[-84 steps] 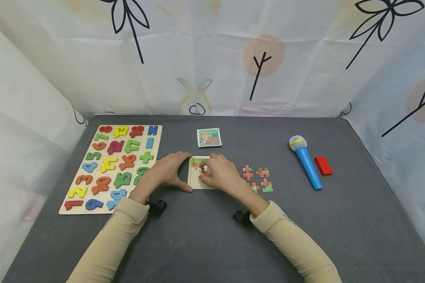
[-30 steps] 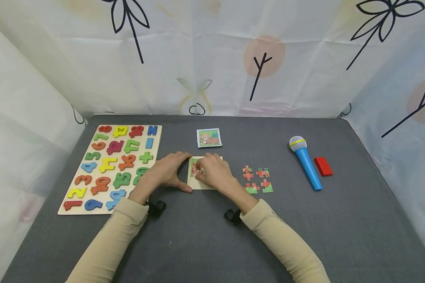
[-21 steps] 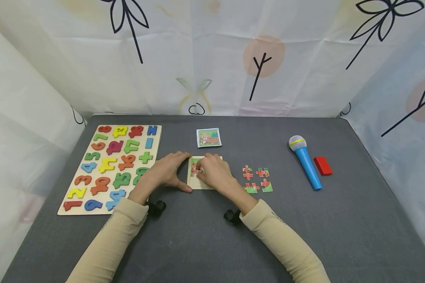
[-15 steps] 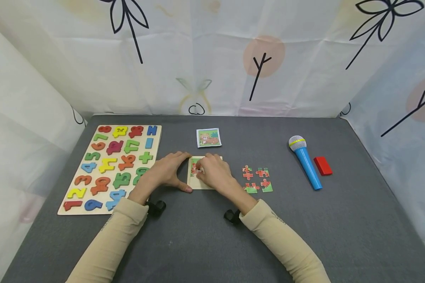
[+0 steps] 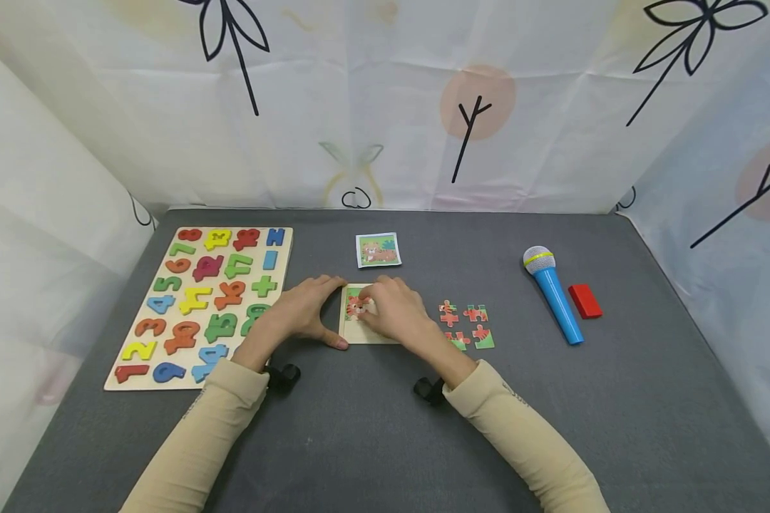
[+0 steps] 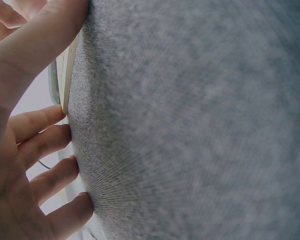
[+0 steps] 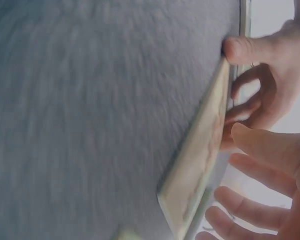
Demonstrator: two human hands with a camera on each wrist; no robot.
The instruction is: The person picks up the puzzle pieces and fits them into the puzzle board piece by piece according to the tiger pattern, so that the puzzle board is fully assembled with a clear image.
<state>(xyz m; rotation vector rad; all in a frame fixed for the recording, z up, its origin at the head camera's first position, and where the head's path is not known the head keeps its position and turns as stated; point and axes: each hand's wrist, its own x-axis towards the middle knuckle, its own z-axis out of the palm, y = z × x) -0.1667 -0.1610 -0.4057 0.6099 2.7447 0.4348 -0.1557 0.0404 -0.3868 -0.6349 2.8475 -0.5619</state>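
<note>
A small wooden puzzle tray point(image 5: 375, 336) lies in front of me, seen edge-on in the right wrist view. Pieces showing a tiger's head point(image 5: 353, 306) lie in its upper left part. With thumb and index finger spanning the tray's left side, my left hand point(image 5: 301, 308) holds it in place at the corners. Over the tray's right half is my right hand point(image 5: 398, 311), hiding part of the picture. In the right wrist view its thumb and fingers stand apart, and no piece shows between them. Several loose puzzle pieces point(image 5: 476, 313) lie right of the tray.
A picture card point(image 5: 378, 249) lies beyond the tray. At left is a large number board point(image 5: 192, 335) with coloured pieces, partly under my left forearm. A blue toy microphone point(image 5: 555, 296) and a red block point(image 5: 585, 301) lie at right on the grey table point(image 5: 359, 434).
A piece under my right hand shifted left, bringing the tiger's face to the tray's left side. Just now the right hand has drawn back slightly to the right. My left hand has stayed put.
</note>
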